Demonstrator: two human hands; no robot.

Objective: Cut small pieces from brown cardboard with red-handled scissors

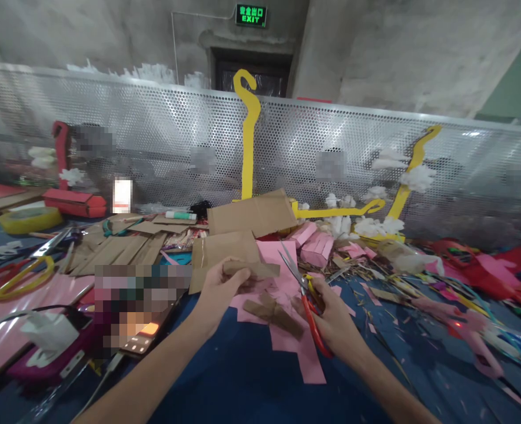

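Note:
Near the middle of the head view, my left hand [227, 285] pinches a short brown cardboard strip [260, 270] that points to the right. My right hand [328, 312] is closed round the red and yellow handles of the scissors [292, 263], whose blades are parted and point up and left, a little right of the strip and apart from it. Below both hands lies cut pink paper [311, 359] on the blue table [225, 377], with brown cardboard scraps [273, 315] on it. Two larger cardboard pieces [225, 250] sit just behind my left hand.
A phone [143, 338], a purple power strip [43, 365] and yellow-handled scissors [26, 280] are at left, with yellow tape [29, 219] behind. A pink glue gun [467, 330] lies at right. Yellow hooked shapes [248, 159] and a perforated metal panel [286, 141] stand at the back.

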